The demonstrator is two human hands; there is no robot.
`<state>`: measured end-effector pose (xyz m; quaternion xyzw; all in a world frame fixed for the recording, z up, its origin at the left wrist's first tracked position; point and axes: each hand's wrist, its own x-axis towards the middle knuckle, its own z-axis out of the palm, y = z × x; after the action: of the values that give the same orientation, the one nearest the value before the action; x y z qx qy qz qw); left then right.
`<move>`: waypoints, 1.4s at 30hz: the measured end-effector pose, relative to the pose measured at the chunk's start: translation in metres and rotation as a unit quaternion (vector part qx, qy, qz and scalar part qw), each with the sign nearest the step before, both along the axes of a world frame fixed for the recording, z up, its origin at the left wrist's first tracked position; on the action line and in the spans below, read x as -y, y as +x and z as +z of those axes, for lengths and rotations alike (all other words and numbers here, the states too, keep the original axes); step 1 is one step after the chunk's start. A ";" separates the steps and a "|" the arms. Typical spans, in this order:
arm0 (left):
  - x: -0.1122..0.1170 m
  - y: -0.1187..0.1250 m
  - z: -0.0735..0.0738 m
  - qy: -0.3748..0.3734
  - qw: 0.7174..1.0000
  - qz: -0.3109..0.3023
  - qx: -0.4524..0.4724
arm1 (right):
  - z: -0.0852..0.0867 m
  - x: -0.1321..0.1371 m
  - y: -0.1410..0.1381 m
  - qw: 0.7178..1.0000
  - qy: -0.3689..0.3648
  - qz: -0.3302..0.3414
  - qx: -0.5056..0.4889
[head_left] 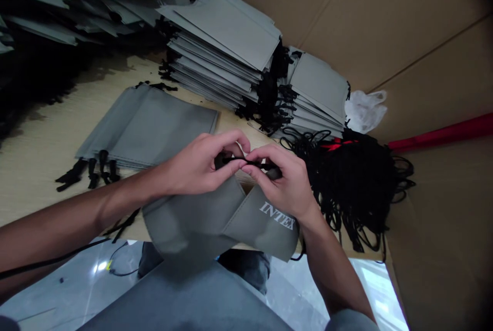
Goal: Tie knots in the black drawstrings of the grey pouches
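Note:
Both my hands meet over the near part of the table. My left hand (204, 164) is closed, thumb and fingers pinching a black drawstring cord (234, 158). Beside it, my right hand (288, 179) pinches the same dark cord, fingertips almost touching the left ones. Below them hangs a grey drawstring bag (192, 218), folded over the table edge, with white INTEX lettering on its right part. The exact shape of the cord between the fingers is partly hidden.
Flat grey bags (162, 120) with knotted cord ends lie at the left. Behind stand stacks of grey bags (231, 28), with another pile at upper left. A heap of black cords (350, 182) lies right, near a white plastic bag (365, 110) and cardboard wall (431, 64).

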<state>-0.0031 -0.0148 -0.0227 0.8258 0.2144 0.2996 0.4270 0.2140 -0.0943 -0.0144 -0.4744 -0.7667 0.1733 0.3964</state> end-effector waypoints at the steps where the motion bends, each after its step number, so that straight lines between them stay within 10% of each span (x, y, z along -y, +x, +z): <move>1: 0.000 0.000 0.000 0.013 1.000 0.004 -0.002 | 0.000 0.000 0.000 1.000 -0.007 -0.006 -0.006; 17: -0.001 -0.001 0.003 0.005 0.998 0.006 -0.068 | -0.002 0.004 -0.004 0.999 -0.022 -0.009 -0.031; 24: -0.002 0.003 -0.001 0.131 0.983 -0.051 -0.116 | -0.005 0.005 -0.008 0.995 -0.067 -0.017 -0.077; 34: 0.006 -0.003 0.024 -0.036 0.990 -0.134 -0.016 | -0.002 -0.002 -0.010 0.945 -0.166 0.059 -0.275; 42: 0.004 -0.001 0.015 0.041 0.997 -0.054 -0.025 | 0.002 -0.002 -0.001 0.961 -0.121 0.080 -0.234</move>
<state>-0.0042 -0.0191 -0.0076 0.8602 0.1677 0.2642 0.4026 0.2132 -0.0920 -0.0126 -0.4024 -0.6613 0.4019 0.4892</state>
